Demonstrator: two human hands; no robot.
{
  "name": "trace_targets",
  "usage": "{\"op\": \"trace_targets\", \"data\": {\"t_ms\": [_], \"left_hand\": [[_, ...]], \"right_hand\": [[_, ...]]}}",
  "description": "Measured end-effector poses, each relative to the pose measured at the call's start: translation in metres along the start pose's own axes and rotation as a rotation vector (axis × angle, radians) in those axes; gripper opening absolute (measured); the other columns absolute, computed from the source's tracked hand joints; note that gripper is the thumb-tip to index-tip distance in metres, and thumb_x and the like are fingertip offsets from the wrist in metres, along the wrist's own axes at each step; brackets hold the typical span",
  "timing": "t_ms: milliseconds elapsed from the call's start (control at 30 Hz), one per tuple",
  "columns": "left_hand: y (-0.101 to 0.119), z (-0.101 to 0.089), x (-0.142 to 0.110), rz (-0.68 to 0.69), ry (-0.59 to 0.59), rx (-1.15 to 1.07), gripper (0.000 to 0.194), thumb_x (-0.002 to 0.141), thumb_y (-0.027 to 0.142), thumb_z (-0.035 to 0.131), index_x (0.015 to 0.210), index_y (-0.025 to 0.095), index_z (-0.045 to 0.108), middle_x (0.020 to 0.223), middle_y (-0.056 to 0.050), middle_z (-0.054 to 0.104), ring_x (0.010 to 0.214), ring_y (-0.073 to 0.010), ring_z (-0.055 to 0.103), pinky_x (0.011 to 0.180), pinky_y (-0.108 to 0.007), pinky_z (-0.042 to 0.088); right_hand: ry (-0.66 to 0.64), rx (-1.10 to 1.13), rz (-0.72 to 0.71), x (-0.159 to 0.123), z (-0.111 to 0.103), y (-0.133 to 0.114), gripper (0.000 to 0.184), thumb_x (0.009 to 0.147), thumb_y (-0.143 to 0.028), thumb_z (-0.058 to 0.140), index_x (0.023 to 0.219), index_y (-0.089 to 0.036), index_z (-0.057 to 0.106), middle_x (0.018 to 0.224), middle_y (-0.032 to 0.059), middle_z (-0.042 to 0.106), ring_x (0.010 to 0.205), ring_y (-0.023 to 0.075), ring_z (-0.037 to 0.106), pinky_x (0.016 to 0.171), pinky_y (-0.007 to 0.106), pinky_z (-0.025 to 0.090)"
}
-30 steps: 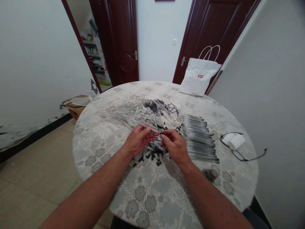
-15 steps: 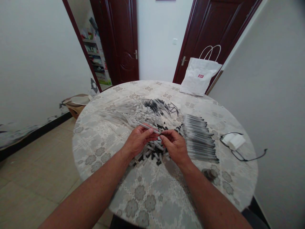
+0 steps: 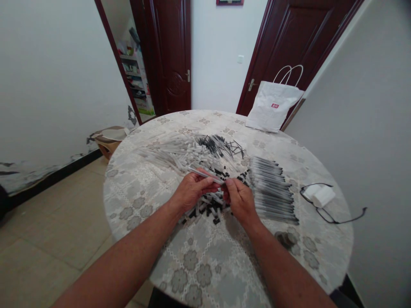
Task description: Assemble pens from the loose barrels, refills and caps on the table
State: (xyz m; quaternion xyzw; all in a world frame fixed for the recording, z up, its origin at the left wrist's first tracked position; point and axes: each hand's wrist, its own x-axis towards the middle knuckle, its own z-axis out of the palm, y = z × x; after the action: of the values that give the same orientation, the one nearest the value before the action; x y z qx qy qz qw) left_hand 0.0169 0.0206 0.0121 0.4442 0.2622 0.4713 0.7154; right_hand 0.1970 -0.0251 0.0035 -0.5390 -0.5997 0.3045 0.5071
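A slim whitish pen barrel (image 3: 205,174) lies across my left hand (image 3: 191,190), whose fingers are closed around it. The thumb and fingers of my right hand (image 3: 240,200) pinch its right end, hiding any small part there. Under and in front of both hands spreads a heap of short white tubes and black pieces (image 3: 214,209). Beyond them lie loose clear barrels (image 3: 163,154) and a bunch of thin black sticks (image 3: 213,144). To the right of my right hand, pens (image 3: 272,192) with dark ends lie side by side in a neat stack.
The round table has a flowered cloth (image 3: 224,273). Black-framed glasses (image 3: 332,221) and a white folded wad (image 3: 323,196) lie at the right. Small dark round objects (image 3: 285,239) sit by my right forearm. A white paper bag (image 3: 271,107) stands at the back edge.
The view has shifted slightly, so the table sits a little lower and farther right. My right fingers have changed their grip at the barrel's end; both hands stay together.
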Motion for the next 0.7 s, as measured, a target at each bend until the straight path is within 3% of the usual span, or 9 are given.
{"op": "trace_targets", "data": {"t_ms": [133, 267, 433, 600, 700], "left_hand": [[0.0021, 0.0021, -0.0008, 0.007, 0.014, -0.006, 0.023, 0.081, 0.030, 0.081, 0.090, 0.013, 0.069, 0.093, -0.010, 0.078, 0.084, -0.0208, 0.075, 0.083, -0.036, 0.061], [0.0018, 0.0014, -0.0010, -0.001, 0.014, -0.012, 0.024, 0.079, 0.031, 0.082, 0.090, 0.014, 0.069, 0.092, -0.010, 0.078, 0.084, -0.0215, 0.075, 0.083, -0.037, 0.060], [-0.0001, 0.0010, -0.0011, 0.001, 0.011, 0.010, 0.025, 0.079, 0.033, 0.082, 0.090, 0.014, 0.070, 0.093, -0.010, 0.078, 0.083, -0.0209, 0.075, 0.082, -0.036, 0.060], [0.0007, 0.0022, -0.0012, 0.002, 0.020, 0.009, 0.024, 0.079, 0.032, 0.082, 0.089, 0.014, 0.070, 0.090, -0.009, 0.078, 0.083, -0.0211, 0.075, 0.084, -0.038, 0.060], [0.0003, 0.0013, -0.0010, 0.001, 0.014, 0.022, 0.024, 0.079, 0.032, 0.082, 0.089, 0.013, 0.070, 0.090, -0.010, 0.077, 0.083, -0.0209, 0.074, 0.083, -0.037, 0.060]], "right_hand": [[0.037, -0.005, -0.080, -0.0020, 0.0010, -0.0015, 0.026, 0.095, -0.043, 0.058, 0.108, -0.021, 0.061, 0.078, -0.0001, 0.066, 0.065, 0.0156, 0.060, 0.062, 0.027, 0.046], [0.023, -0.127, -0.118, -0.0027, 0.0010, -0.0044, 0.019, 0.095, -0.040, 0.057, 0.099, -0.022, 0.063, 0.079, 0.0005, 0.066, 0.067, 0.0162, 0.059, 0.065, 0.027, 0.044], [-0.070, -0.119, -0.078, -0.0028, -0.0005, -0.0030, 0.040, 0.104, -0.044, 0.040, 0.075, -0.022, 0.057, 0.064, -0.0014, 0.060, 0.057, 0.0145, 0.054, 0.058, 0.027, 0.039], [-0.004, -0.109, -0.122, -0.0036, -0.0014, -0.0035, 0.021, 0.099, -0.043, 0.054, 0.102, -0.022, 0.060, 0.076, -0.0016, 0.063, 0.065, 0.0158, 0.057, 0.064, 0.027, 0.041], [-0.016, -0.158, -0.152, -0.0026, -0.0008, -0.0040, 0.020, 0.099, -0.041, 0.052, 0.095, -0.022, 0.060, 0.075, -0.0015, 0.062, 0.067, 0.0159, 0.056, 0.065, 0.027, 0.040]]}}
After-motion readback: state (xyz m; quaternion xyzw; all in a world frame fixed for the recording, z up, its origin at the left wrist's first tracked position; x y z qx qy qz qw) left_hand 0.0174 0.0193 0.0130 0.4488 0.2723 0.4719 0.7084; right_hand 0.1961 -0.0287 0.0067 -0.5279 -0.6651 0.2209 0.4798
